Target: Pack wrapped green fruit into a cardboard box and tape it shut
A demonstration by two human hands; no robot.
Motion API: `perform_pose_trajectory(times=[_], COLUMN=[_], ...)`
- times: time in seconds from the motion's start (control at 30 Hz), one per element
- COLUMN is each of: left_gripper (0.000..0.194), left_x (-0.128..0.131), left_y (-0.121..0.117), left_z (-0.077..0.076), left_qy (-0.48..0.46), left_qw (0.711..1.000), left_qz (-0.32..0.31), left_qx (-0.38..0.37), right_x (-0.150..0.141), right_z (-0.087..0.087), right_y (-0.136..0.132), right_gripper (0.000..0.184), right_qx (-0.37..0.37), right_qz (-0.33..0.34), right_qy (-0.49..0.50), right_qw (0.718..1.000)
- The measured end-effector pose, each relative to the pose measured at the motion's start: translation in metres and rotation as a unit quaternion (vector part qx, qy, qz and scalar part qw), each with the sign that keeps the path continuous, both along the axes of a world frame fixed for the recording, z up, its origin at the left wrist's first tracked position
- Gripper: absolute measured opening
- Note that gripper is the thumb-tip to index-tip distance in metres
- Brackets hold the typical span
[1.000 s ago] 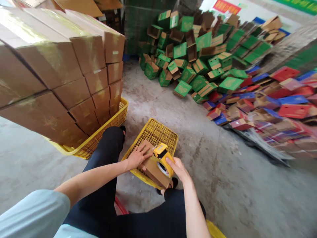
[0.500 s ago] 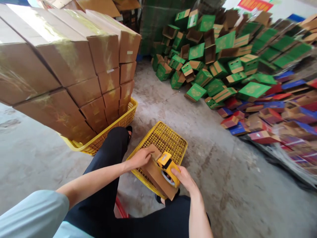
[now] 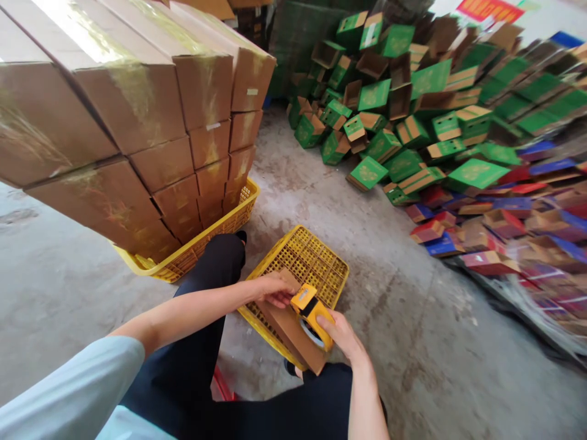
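Right hand (image 3: 340, 333)'s wrapped round a yellow plastic tape dispenser (image 3: 304, 296), left hand (image 3: 274, 288)'s half-curled at its tip, pinch unclear; can't tell if the brown cardboard box (image 3: 292, 332) underneath is taped yet.

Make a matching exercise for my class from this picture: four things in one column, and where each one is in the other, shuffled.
Things:
1. Tape dispenser
2. Single carton
3. Stacked cartons
4. Green boxes

Places:
A. In a jumbled heap in the background
B. In the yellow crate at picture left
C. In the person's right hand
D. On the yellow crate between the legs

Pairs: 1-C, 2-D, 3-B, 4-A
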State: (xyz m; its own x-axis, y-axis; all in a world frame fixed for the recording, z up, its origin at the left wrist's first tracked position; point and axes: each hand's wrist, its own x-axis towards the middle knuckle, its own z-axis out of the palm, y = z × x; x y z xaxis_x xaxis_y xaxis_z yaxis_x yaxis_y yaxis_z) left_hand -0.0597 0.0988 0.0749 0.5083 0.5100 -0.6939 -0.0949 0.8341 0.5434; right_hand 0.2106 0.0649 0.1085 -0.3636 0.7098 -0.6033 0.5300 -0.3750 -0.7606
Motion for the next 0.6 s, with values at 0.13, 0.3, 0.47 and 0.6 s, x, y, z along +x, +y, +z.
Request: perform_pose_trajectory(times=[0.13,0.3,0.47,0.6], left_gripper=[0.008,0.016,0.017,0.016], left_x=[-0.0025,-0.0043,-0.0056,-0.0054], left_y=[0.0061,0.0076,0.0069,0.0085], left_z=[-0.0002,-0.0057,-0.0059,-0.0019], left_qy=[0.013,-0.029,-0.033,0.0], left_qw=[1.0,0.999,0.999,0.999], left_qz=[-0.003,0.001,-0.005,-0.036], left_qx=[-0.001,-0.043,-0.025,0.028], right_x=[-0.0018,-0.0037,-0.0059,-0.0053], right_z=[0.0001,0.0027,0.0064,0.0074], right_y=[0.0016,0.0005,0.0,-0.0001], right_gripper=[0.077,0.076,0.079,0.077], right_qx=[0.002,0.003,0.022,0.019], right_qz=[0.002,0.002,-0.004,-0.002], right_qy=[-0.01,0.002,-0.031,-0.026], right_qw=[1.0,1.0,0.999,0.999])
